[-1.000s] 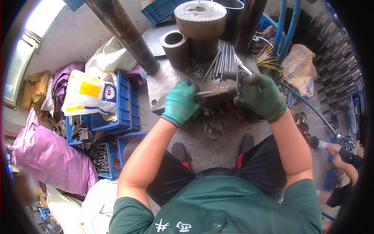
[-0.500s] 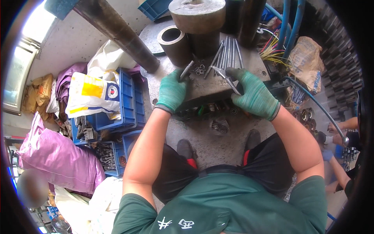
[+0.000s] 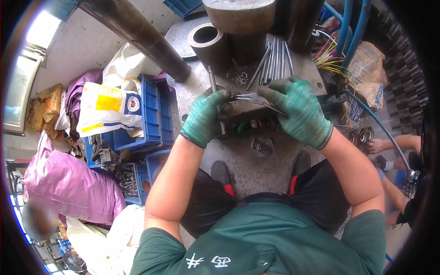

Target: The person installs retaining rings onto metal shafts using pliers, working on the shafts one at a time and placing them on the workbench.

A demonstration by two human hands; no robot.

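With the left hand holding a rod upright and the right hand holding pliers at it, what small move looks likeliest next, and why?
Probably closing the pliers onto the thin metal rod. The left hand grips the rod upright over the metal block, and the right hand points the plier tips at it, nearly touching. Small rings lie close by, so fitting one may be the aim.
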